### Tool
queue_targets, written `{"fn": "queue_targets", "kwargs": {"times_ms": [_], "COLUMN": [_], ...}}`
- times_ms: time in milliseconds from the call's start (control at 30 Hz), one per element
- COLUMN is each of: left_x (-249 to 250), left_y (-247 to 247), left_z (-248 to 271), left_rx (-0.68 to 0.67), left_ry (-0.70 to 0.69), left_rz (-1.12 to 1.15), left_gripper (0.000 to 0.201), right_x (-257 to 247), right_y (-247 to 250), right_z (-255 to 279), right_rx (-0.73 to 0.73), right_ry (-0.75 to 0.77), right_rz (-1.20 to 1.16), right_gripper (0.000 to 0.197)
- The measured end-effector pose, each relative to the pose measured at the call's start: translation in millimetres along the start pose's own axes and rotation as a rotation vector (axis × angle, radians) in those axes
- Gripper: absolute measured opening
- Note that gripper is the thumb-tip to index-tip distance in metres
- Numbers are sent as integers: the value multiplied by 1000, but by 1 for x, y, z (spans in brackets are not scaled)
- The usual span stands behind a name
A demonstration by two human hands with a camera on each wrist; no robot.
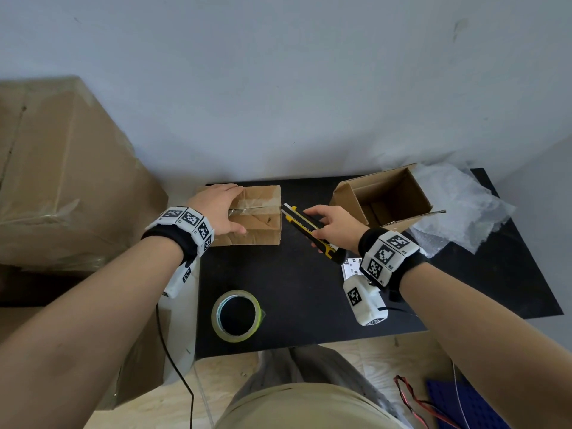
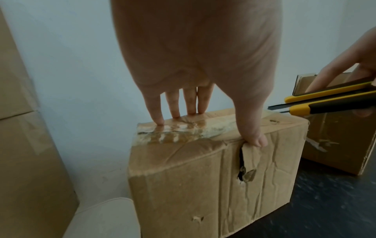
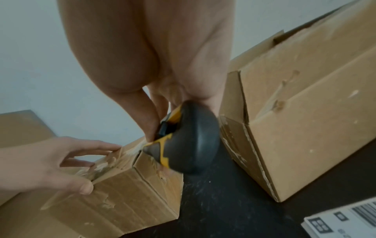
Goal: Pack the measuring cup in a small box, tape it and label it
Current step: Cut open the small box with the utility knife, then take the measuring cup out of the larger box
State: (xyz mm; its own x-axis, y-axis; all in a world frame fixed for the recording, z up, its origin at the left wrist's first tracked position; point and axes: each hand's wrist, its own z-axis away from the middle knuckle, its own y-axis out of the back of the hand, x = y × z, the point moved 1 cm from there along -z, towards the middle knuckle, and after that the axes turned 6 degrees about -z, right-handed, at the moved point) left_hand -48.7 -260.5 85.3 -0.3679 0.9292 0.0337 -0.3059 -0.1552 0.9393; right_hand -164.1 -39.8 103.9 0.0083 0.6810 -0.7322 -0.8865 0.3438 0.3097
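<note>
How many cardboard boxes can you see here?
3: a small taped box under the left hand on the black table, an open box to its right, and a large box left of the table. More may be hidden.

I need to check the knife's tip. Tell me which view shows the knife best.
The head view: the whole knife shows, held in the right hand, tip beside the taped box. The left wrist view shows only its front end; the right wrist view shows only its blurred butt end.
</note>
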Motion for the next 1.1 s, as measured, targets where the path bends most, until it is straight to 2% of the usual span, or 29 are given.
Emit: {"fn": "queue_targets", "kwargs": {"times_ms": [300,467,633,767,867,1100], "left_x": [-2,1,12,12,6,-2], "left_y": [-2,-6,-8,-13,-21,-43], "left_z": [-1,-6,-6,8,22,51], "left_rx": [5,23,51,101,190,331], "left_ry": [6,50,40,6,-81,-122], "left_rz": [3,41,107,154,159,121], "left_gripper": [98,101,99,85,67,34], "right_x": [5,22,42,50,59,72], "right_y": [2,7,9,-5,-25,-63], "right_z": [11,22,24,20,11,-20], "right_rx": [-10,42,90,-25,-92,-99], "right_ry": [10,10,-116,-160,-152,-151], "right_rz": [51,33,34,76,151,127], "right_gripper": [54,52,42,38,35,34]}}
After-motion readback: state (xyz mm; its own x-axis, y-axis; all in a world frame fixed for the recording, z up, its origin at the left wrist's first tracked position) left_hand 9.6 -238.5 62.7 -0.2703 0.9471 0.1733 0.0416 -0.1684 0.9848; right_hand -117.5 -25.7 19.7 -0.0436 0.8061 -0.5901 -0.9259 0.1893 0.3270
